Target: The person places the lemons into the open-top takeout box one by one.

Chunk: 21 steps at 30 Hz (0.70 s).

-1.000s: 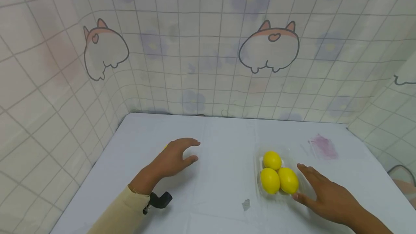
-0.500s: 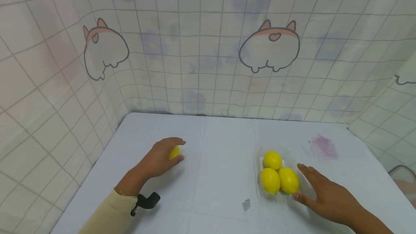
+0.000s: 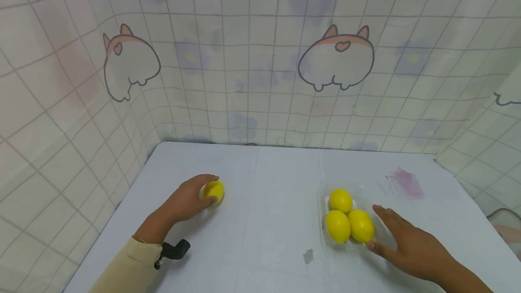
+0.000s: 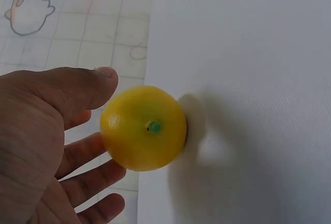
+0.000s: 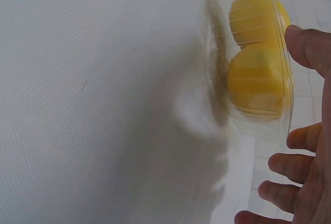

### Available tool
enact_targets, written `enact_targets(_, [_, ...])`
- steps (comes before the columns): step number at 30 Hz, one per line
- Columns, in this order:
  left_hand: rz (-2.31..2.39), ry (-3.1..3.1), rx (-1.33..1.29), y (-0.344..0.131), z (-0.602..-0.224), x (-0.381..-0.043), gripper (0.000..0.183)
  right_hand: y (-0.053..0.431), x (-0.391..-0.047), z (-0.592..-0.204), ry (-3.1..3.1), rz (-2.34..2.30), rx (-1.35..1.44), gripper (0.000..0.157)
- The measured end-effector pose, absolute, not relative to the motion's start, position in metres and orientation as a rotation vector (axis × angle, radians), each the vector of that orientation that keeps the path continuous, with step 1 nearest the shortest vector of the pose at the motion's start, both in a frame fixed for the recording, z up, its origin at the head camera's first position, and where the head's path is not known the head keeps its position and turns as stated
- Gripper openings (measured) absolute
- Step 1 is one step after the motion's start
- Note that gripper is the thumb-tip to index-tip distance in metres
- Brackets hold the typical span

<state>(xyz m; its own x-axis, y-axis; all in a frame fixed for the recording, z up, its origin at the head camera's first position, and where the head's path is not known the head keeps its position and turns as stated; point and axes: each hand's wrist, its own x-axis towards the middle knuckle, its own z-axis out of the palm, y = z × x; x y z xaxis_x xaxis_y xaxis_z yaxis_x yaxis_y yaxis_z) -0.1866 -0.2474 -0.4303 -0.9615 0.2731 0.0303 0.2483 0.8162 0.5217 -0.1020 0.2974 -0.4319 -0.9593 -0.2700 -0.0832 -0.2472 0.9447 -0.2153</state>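
In the head view my left hand [image 3: 185, 201] is around a yellow lemon [image 3: 215, 190] on the left part of the table, thumb on the near side and fingers on the far side. The left wrist view shows this lemon [image 4: 145, 128] with a green stem end; the thumb stands a little off it and the loosely bent fingers reach behind it. On the right, a clear plastic container [image 5: 258, 125] holds three lemons [image 3: 362, 226]. Beside its right side my right hand [image 3: 415, 248] lies with fingers spread, thumb tip right at the rim.
The white table [image 3: 272, 220] ends at a grid-patterned curtain [image 3: 260, 58] at the back and sides. A grey patch [image 3: 308, 256] lies left of the container, and a pink stain [image 3: 404, 183] beyond it. A black mount [image 3: 175, 250] sits on the left wrist.
My left hand has moved left and back toward me, and the lemon it hid has come into view between thumb and fingers. The right hand and the container have stayed in place.
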Motion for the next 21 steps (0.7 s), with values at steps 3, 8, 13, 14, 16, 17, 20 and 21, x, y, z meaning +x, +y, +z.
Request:
enact_targets(3, [0.836,2.946,0.410,-0.251,-0.433,-0.188,0.058,0.298,-0.102,-0.432,2.989,-0.320,-0.399,0.103])
enact_targets(8, [0.851,2.940,0.421,-0.253,-0.435,-0.188,0.057,0.298,-0.101,-0.432,2.996,-0.334,-0.409,0.101])
enact_targets(13, [0.876,2.930,0.465,-0.256,-0.438,-0.187,0.054,0.298,-0.101,-0.432,2.996,-0.335,-0.405,0.101])
enact_targets(14, [0.881,2.929,0.470,-0.257,-0.438,-0.187,0.054,0.298,-0.101,-0.431,2.995,-0.335,-0.403,0.101])
enact_targets(16, [0.885,2.933,0.483,-0.258,-0.439,-0.187,0.054,0.298,-0.101,-0.431,2.997,-0.335,-0.405,0.101])
enact_targets(17, [0.887,2.935,0.490,-0.258,-0.439,-0.187,0.053,0.298,-0.101,-0.431,2.998,-0.336,-0.405,0.101])
enact_targets(20, [0.889,2.947,0.514,-0.260,-0.440,-0.187,0.053,0.298,-0.100,-0.431,3.000,-0.343,-0.406,0.100])
enact_targets(21, [0.887,2.950,0.524,-0.260,-0.440,-0.187,0.053,0.298,-0.100,-0.431,3.000,-0.343,-0.406,0.100])
